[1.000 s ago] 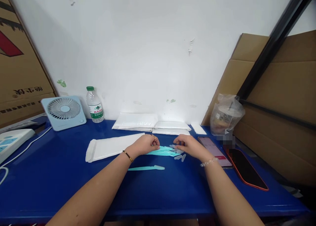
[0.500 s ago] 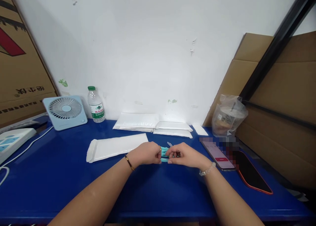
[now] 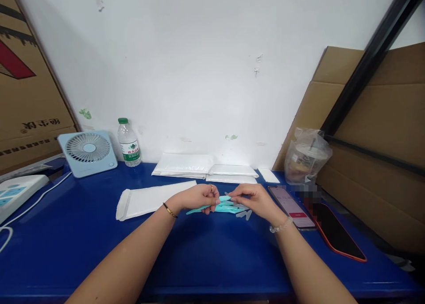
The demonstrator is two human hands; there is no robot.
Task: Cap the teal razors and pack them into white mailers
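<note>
So: glossy blue table (image 3: 212, 259), long matte-white envelope (image 3: 152, 200) lying flat on it, crinkled at its left end. Left hand (image 3: 199, 196) and right hand (image 3: 251, 198) meet over a loose pile (image 3: 227, 209) of smooth turquoise sticks. Left pinches one slim stick (image 3: 225, 198) along its length, right pinches its tip. Small frosted, translucent slips (image 3: 248, 215) lie beside the pile. Versus a second ago: hands closer together, both on one stick.

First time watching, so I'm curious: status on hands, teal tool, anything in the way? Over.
Left fingers holding slim teal tool. Right fingers at its right-hand end. More teal tools lying close by. Phone beyond right wrist, not between hands.
</note>
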